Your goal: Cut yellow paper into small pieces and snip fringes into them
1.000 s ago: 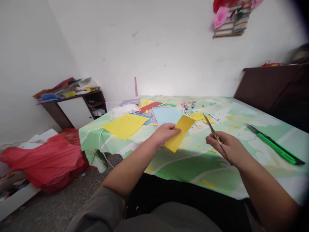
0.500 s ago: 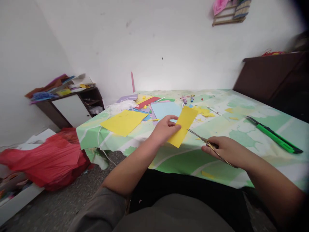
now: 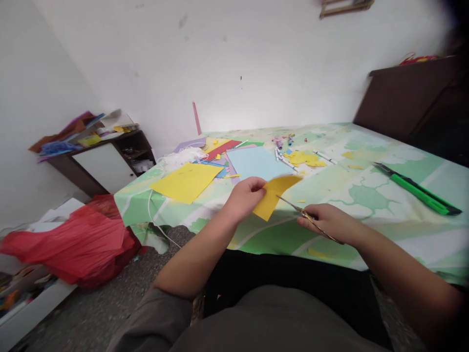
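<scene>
From where I stand, the person's two hands are apart from each other over the counter (image 3: pixel 370 254), which is spread with a green-and-white patterned cloth. The left hand (image 3: pixel 246 199) pinches a flat yellow rectangular piece of paper (image 3: pixel 275 194) near its left edge; the paper sits between the two hands, its far end bowed. The right hand (image 3: pixel 330 222) is closed around a slim pair of metal scissors with gold-coloured handles (image 3: pixel 306 213), whose tip overlaps the paper's near-right part (whether the blades have bitten into it, I can't tell from here). As for progress, I'd judge it only partway: a heap of irregular yellow paper scraps (image 3: pixel 304 158) lies beyond the hands, and a thin yellow paper sliver (image 3: pixel 301 201) rests just past the scissors, so some cutting seems done. The held piece still looks broadly whole, with no finished shape showing, so most of the work on it appears left. A larger yellow paper sheet (image 3: pixel 186 182), left of the left hand, looks uncut too. Well off to the right of the right hand, a green-handled utility knife (image 3: pixel 417 190) lies unused.
</scene>
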A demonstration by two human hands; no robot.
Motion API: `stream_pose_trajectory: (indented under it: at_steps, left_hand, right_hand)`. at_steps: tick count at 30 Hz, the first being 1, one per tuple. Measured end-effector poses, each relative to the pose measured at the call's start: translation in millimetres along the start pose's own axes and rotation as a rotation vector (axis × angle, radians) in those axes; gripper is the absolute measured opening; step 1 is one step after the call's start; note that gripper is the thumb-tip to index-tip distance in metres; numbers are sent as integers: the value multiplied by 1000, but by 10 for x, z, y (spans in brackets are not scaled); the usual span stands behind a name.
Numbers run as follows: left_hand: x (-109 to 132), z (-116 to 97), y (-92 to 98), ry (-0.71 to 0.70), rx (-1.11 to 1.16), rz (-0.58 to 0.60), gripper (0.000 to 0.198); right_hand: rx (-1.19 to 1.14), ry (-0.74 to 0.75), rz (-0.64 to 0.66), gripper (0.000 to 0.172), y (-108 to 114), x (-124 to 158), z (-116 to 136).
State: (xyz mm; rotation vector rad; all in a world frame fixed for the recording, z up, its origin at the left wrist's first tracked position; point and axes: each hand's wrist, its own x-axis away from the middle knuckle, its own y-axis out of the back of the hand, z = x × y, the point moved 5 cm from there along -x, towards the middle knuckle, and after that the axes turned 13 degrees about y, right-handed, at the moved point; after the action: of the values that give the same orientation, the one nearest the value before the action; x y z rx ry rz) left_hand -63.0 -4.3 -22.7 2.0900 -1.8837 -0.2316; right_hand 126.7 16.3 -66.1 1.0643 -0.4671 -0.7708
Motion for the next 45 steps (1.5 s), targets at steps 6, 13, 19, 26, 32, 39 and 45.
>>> stream_pose_trajectory:
  at_steps: [6, 13, 19, 26, 32, 39, 45]
  left_hand:
    - [7, 100, 11, 78, 22, -28, 16]
    - [2, 212, -57, 114, 138, 99, 16]
    - [33, 212, -110, 148, 222, 205, 16]
    - [17, 227, -122, 178, 262, 221, 17]
    - [12, 219, -136, 171, 258, 215, 20]
    - [65, 251, -204, 175, 318, 276, 27]
    - [-25, 272, -137, 163, 302, 145, 18]
  right_hand:
    - [-3, 73, 16, 40, -155, -39, 57]
    - [-10, 39, -3, 44, -187, -62, 54]
    - [-1, 19, -1, 43, -179, -44, 59]
    - [29, 27, -2, 43, -146, -33, 56]
    - [102, 47, -35, 44, -113, -11, 57]
    - [64, 45, -10, 42, -111, 20, 55]
    - [-43, 29, 9, 45, -33, 47, -36]
